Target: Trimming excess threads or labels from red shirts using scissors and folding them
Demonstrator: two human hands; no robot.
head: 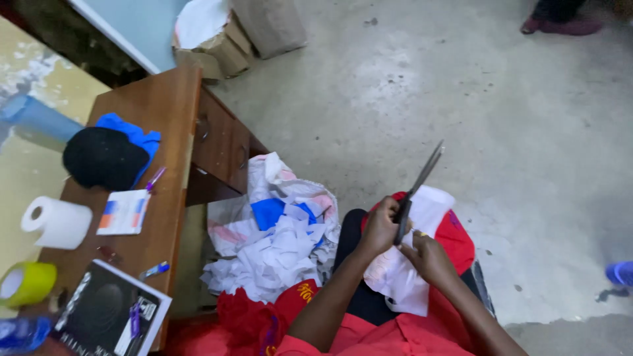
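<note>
Looking down from the head cam, I see the left hand (pixel 381 227) wrapped shut around the handles of a pair of scissors (pixel 418 188), blades closed or nearly so and pointing up and away over the concrete floor (pixel 527 132). The right hand (pixel 430 256) is curled onto the white cloth (pixel 402 264) lying across the lap on red fabric (pixel 455 237), pinching it just beside the scissor handles; I can't quite tell how much cloth is actually between those fingers, the view's a bit mushy there.

Left of the knees sits a heap of white and blue scraps (pixel 280 244), right up against the wooden bench (pixel 178 132). On the bench: black cap (pixel 102 157), paper roll (pixel 58 223), yellow tape (pixel 25 282), a dark book (pixel 105 310).

What worries me: the right hand's fingers are very near the blades, so a nick looks possible if the cloth bunches. The cloth is also loose on the lap, so it could slide and give a crooked cut.
</note>
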